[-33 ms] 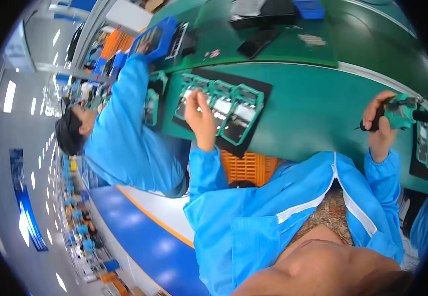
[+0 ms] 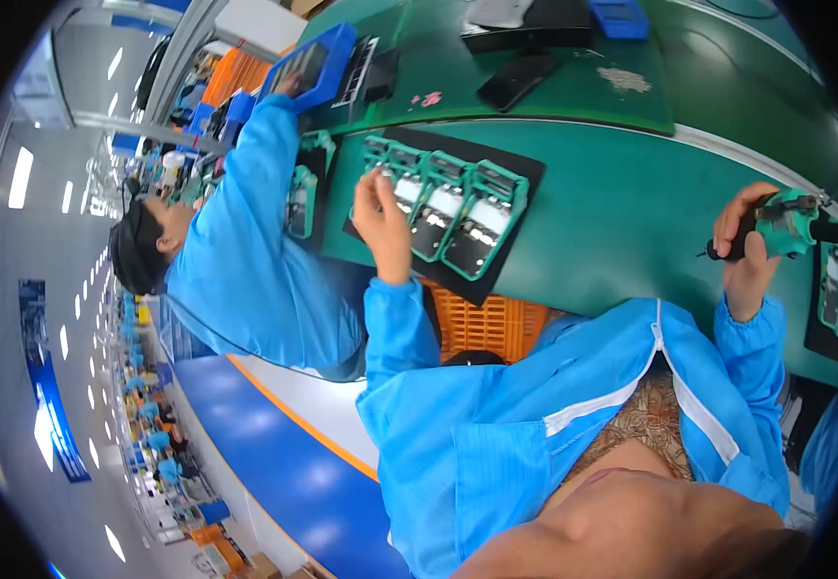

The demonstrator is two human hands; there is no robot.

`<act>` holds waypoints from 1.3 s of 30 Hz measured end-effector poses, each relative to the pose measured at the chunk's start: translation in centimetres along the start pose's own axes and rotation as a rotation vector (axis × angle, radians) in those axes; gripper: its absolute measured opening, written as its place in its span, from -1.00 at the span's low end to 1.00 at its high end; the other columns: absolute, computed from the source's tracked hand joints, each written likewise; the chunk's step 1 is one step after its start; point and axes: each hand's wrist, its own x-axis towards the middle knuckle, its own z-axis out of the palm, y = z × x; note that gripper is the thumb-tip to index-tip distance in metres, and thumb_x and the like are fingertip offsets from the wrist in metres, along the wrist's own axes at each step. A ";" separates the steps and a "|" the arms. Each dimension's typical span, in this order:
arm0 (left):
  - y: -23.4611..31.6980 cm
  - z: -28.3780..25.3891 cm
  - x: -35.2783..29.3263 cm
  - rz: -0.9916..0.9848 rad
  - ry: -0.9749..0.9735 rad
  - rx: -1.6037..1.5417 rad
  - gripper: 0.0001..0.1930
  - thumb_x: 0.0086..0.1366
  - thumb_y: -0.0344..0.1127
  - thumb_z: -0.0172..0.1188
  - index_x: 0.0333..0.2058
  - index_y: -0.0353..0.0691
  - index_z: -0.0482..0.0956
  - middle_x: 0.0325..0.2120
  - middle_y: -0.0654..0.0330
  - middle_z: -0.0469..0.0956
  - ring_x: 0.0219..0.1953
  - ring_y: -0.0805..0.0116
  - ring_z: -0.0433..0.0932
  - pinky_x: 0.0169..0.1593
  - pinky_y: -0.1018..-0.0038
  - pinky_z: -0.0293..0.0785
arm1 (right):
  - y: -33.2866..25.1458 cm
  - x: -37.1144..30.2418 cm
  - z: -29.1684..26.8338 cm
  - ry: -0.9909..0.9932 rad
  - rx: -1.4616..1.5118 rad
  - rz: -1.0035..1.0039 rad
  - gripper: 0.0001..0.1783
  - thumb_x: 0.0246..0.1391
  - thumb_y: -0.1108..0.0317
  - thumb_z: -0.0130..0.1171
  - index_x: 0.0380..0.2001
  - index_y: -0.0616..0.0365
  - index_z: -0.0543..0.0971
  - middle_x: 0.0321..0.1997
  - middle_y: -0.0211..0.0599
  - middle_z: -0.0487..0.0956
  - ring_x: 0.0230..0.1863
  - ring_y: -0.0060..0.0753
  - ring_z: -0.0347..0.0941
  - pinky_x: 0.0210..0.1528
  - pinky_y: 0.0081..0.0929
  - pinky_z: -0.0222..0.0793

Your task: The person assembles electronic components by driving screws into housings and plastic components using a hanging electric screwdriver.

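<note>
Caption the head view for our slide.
Right hand grips a green-and-black tool; left hand is near green frames on a black mat.

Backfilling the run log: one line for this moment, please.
left hand: by green frames, contact unclear | right hand: gripping tool | frames: on black mat

I see the person's left forearm [image 2: 399,323] pointing forward, the left hand [image 2: 383,232] in front with fingers bunched and thumb close by; whether the tips meet, I can't make out. Well apart from it, the right forearm [image 2: 752,352] points forward too, the right hand [image 2: 747,270] curled in a grip.
</note>
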 end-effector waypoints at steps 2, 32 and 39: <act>-5.3 -3.3 2.4 -0.082 0.055 0.183 -0.73 0.29 -0.26 0.04 -0.19 -0.38 0.47 -0.34 0.10 0.52 -0.31 0.41 0.47 -0.22 0.48 0.39 | 0.5 0.0 2.2 0.003 -0.031 0.032 -0.42 -0.06 -0.05 0.23 -0.18 0.18 0.30 -0.58 -0.39 0.30 -0.66 -0.64 0.19 -0.64 -0.68 0.08; -20.1 -6.6 5.3 0.013 -0.533 0.180 -0.48 0.15 -0.09 0.17 0.00 -0.33 0.42 -0.18 -0.01 0.36 -0.16 0.03 0.43 -0.12 0.29 0.37 | 16.4 2.2 23.0 0.285 -0.358 -0.117 -0.72 -0.02 0.49 0.02 -0.18 0.21 0.33 -0.53 -0.37 0.37 -0.59 -0.60 0.24 -0.55 -0.64 0.17; -19.4 -9.6 12.2 0.012 -0.844 0.268 -0.48 0.13 0.12 0.14 -0.18 -0.27 0.47 -0.48 0.03 0.54 -0.43 0.03 0.54 -0.35 0.23 0.43 | 15.4 1.2 25.8 0.286 -0.276 -0.291 -0.72 -0.02 0.43 0.11 -0.21 0.24 0.36 -0.54 -0.38 0.41 -0.60 -0.59 0.27 -0.55 -0.64 0.18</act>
